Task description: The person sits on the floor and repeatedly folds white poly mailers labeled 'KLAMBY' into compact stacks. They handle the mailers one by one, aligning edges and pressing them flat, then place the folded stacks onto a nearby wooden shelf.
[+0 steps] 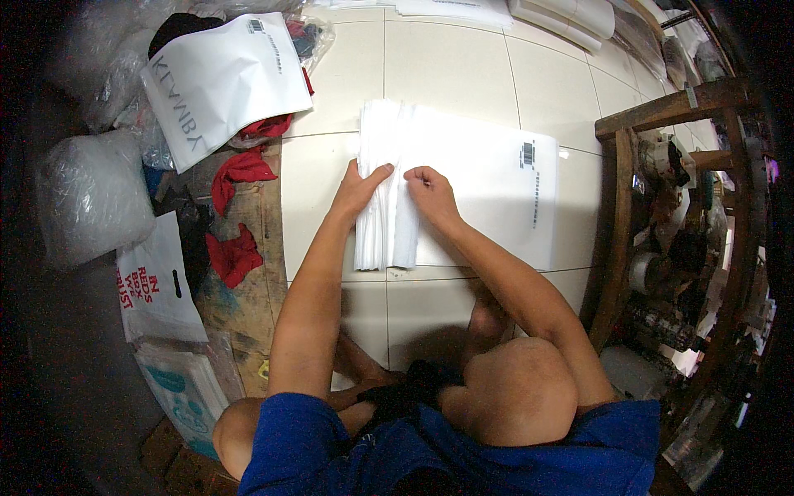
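Note:
A stack of flat white plastic bags (488,223) lies on the tiled floor in front of me, with a small dark printed block near its right edge. At its left end the layers are bunched up and folded back into an upright, fanned bundle. Around the outer left side of that bundle my left hand (357,192) is closed, its thumb lying over the top edges. My right hand (433,197) is closed in a pinch at the right side of the bundle, next to the foremost layer. Its fingertips are partly hidden, and what they pinch looks like a bag's edge.
At left, a white printed bag (227,87), clear plastic bundles (95,198), red cloth scraps (234,255) and a bag with a handle hole (161,285) lie around a worn board (248,322). A wooden rack (616,223) stands at right. White rolls (571,21) lie at the back.

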Motion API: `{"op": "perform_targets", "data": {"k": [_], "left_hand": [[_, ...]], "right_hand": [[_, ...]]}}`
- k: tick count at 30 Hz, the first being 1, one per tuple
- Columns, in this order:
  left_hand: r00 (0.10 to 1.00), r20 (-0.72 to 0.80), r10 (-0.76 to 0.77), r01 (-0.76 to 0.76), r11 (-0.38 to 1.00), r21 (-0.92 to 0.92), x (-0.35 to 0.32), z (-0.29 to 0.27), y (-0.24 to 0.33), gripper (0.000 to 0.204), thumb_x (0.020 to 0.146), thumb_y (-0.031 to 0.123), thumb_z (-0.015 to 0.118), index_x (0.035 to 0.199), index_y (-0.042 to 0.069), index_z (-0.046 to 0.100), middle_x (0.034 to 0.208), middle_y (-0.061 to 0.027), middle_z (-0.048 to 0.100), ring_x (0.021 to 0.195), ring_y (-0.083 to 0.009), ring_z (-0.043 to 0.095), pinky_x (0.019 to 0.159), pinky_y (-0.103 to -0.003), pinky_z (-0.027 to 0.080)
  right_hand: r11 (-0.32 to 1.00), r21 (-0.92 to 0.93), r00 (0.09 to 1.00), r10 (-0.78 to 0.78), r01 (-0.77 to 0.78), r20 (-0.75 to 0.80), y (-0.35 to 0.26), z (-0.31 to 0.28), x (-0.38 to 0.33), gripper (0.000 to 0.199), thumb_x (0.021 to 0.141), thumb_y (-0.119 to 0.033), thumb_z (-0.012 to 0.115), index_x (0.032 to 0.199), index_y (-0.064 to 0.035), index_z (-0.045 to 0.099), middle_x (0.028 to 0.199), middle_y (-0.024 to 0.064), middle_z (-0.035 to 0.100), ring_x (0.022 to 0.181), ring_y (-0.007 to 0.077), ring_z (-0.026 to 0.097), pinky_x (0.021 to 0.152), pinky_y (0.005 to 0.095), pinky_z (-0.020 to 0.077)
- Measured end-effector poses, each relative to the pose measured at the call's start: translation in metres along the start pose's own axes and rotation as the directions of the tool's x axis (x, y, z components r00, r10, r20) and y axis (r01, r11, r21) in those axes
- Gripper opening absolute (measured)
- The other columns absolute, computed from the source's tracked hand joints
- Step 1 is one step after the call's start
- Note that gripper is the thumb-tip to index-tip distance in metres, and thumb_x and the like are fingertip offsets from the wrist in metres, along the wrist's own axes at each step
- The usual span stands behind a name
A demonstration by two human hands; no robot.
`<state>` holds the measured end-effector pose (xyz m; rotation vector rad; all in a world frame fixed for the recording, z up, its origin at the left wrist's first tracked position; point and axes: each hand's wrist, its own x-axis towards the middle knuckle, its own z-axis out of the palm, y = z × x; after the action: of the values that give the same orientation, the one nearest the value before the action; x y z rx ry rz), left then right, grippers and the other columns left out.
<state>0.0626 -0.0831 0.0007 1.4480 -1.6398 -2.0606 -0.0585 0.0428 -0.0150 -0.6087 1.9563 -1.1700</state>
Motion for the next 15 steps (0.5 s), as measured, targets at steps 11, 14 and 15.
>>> {"op": "perform_targets", "data": {"k": [11,14,15], "left_hand": [[0.999,0.025,0.019,-0.019,1.0,0.008,-0.001,-0.002,0.003,0.091,0.07,0.036,0.081,0.133,-0.01,0.033,0.118,-0.0261,0.056,0.102,-0.0305,0.063,0.08,-0.037,0.055],[0.999,0.034,0.017,-0.017,1.0,-0.004,-0.002,-0.001,0.004,0.092,0.071,0.038,0.081,0.133,-0.01,0.033,0.118,-0.0264,0.056,0.102,-0.0301,0.063,0.08,-0.036,0.055],[0.999,0.038,0.024,-0.023,1.0,-0.014,-0.002,-0.002,0.003,0.091,0.072,0.039,0.081,0.132,-0.01,0.033,0.118,-0.0257,0.056,0.103,-0.0295,0.062,0.082,-0.036,0.054]], "right_hand": [[0.984,-0.159,0.993,-0.067,0.082,0.099,-0.015,0.008,-0.004,0.041,0.077,-0.03,0.073,0.103,0.0003,0.062,0.102,0.0188,0.064,0.097,0.0308,0.062,0.086,0.0378,0.0479],[0.99,-0.139,0.995,-0.01,0.024,0.101,-0.009,0.008,0.0,0.04,0.077,-0.023,0.07,0.106,0.0013,0.059,0.102,0.0198,0.063,0.095,0.0319,0.062,0.085,0.0394,0.0482],[0.992,-0.128,0.995,0.014,-0.001,0.103,-0.008,0.008,0.001,0.04,0.077,-0.021,0.069,0.108,0.0018,0.058,0.102,0.0203,0.063,0.094,0.0324,0.063,0.084,0.04,0.0484]]}}
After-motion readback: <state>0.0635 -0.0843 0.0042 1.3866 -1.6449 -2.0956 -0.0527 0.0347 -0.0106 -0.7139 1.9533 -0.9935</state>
